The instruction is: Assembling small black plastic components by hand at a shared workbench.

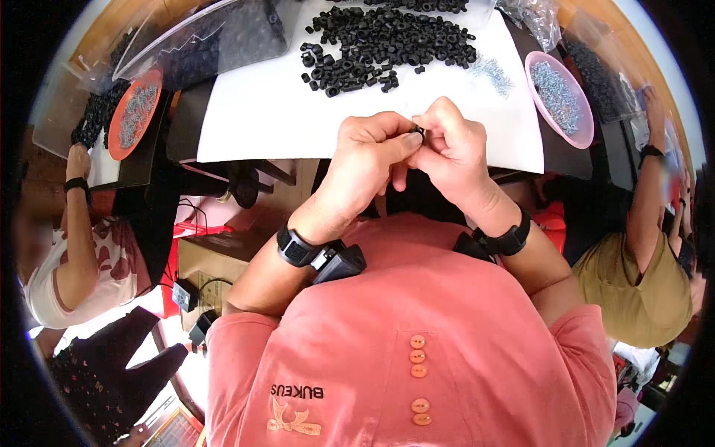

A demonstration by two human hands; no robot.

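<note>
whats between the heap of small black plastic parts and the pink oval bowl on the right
Head view: a loose scatter of small silvery metal pieces on the white sheet, between the black heap and pink bowl.

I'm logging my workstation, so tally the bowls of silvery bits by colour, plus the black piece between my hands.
Orange bowl: 1
Pink bowl: 1
Black piece between your left hand and right hand: 1
Total: 3
</note>
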